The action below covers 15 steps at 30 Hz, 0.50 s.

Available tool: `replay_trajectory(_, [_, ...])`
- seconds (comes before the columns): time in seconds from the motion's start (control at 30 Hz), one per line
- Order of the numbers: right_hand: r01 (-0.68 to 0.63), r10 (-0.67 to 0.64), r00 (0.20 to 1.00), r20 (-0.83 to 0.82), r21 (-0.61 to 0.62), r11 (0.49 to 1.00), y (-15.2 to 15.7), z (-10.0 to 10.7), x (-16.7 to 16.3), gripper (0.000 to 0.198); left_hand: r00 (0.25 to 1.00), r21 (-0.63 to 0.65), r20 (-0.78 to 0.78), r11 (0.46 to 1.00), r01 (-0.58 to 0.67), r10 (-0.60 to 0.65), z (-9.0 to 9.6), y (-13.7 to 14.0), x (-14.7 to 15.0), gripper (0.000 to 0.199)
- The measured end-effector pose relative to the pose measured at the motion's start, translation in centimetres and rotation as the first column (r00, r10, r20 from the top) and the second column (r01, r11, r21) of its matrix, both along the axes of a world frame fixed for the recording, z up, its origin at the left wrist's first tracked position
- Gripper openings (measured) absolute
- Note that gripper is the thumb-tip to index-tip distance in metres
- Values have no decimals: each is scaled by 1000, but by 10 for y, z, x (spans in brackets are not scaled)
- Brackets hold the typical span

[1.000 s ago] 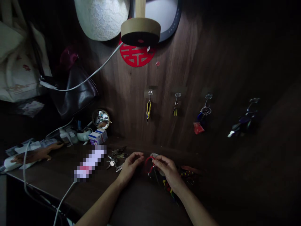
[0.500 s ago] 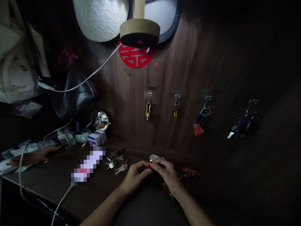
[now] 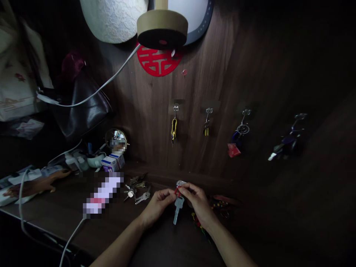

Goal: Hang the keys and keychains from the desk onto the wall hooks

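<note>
Between my two hands a silver key [image 3: 178, 209] hangs blade down from a red cord loop [image 3: 178, 190]. My left hand [image 3: 158, 204] pinches the left side of the cord between thumb and fingertips. On the other side, my right hand [image 3: 197, 202] has the cord closed between thumb and forefinger. A shiny metal object [image 3: 180, 183] lies just behind the fingertips, partly covered by them. Under and beside my right wrist are colourful braided cords [image 3: 200, 227], partly hidden. Loose keys [image 3: 140, 193] lie to the left of my left hand.
Wall hooks carry a yellow-corded key [image 3: 174, 129], small yellow keys [image 3: 206, 128], a ring with a red tag [image 3: 234, 150] and a dark key bunch [image 3: 287, 142]. A blurred-out device [image 3: 102, 194] with a white cable lies left. A lamp [image 3: 162, 29] hangs above. Boxes [image 3: 112, 162] stand near a round mirror.
The key now hangs in sight below my fingers, where only a bit of red showed before. The red cord is drawn into a loop. The view has shifted slightly.
</note>
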State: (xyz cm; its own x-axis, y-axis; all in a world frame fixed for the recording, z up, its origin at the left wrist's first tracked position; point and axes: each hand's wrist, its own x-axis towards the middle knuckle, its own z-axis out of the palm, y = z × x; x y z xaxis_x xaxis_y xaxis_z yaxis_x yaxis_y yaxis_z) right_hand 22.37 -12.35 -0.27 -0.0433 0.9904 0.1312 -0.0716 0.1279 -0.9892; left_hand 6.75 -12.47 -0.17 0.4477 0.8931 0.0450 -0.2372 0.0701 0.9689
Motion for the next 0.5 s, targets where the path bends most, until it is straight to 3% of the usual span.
replay_trajectory(0.3, [-17,15,999,42,68,998,-3,2,-2,28,995,100,-12,990,-96,97,-10,4,1,24])
replay_trajectory(0.5, [88,-86,996,-25,52,995,-3,9,0,26,988,133,-149,991,-18,38,-7,0,1,23])
